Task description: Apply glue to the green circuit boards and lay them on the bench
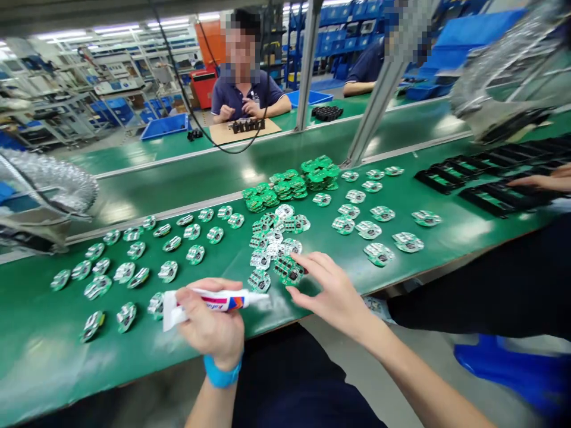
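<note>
My left hand (pixel 214 326) is closed around a white glue tube (pixel 218 301) with a red and blue label, its narrow nozzle pointing right. A blue band circles that wrist. My right hand (pixel 328 288) grips a green circuit board (pixel 288 270) by its right edge, between thumb and fingers. The nozzle tip is a little left of and below this board, apart from it. Around and behind it lies a cluster of similar round boards (pixel 266 242), some overlapping, with black and silver parts on top.
Separate boards (pixel 136 249) are spread on the green table (pixel 44 351) at left, and more (pixel 369 229) at right. Stacked boards (pixel 319 172) stand at the back. Black trays (pixel 486 199) lie far right beside a co-worker's hand (pixel 542 181). A person (pixel 250 95) sits opposite, behind a metal frame.
</note>
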A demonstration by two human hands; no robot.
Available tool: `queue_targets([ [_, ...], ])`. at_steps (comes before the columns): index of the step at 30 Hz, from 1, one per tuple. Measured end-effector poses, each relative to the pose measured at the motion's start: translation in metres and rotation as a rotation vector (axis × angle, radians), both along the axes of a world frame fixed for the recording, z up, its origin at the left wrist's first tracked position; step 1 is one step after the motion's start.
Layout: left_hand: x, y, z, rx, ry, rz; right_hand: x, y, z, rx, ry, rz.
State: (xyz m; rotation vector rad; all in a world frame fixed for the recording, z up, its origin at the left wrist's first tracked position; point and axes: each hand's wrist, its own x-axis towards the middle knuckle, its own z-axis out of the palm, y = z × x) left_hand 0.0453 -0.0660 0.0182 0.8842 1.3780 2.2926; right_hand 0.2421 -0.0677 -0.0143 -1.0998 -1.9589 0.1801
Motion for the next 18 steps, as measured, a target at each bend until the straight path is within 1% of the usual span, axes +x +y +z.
queue_targets([
  [3, 0.011, 0.002, 0.003, 0.079, 0.058, 0.022, -0.016, -0.01, 0.005, -0.007, 0.01, 0.039],
  [6, 0.015, 0.0, 0.001, 0.129, 0.156, 0.044, -0.025, -0.014, 0.006, -0.018, 0.0, 0.06],
  [13, 0.015, -0.002, -0.01, 0.243, 0.372, 0.071, -0.03, -0.019, 0.013, -0.035, -0.024, 0.06],
  [18, 0.015, -0.002, -0.015, 0.306, 0.434, 0.119, -0.03, -0.02, 0.016, -0.023, -0.027, 0.05],
])
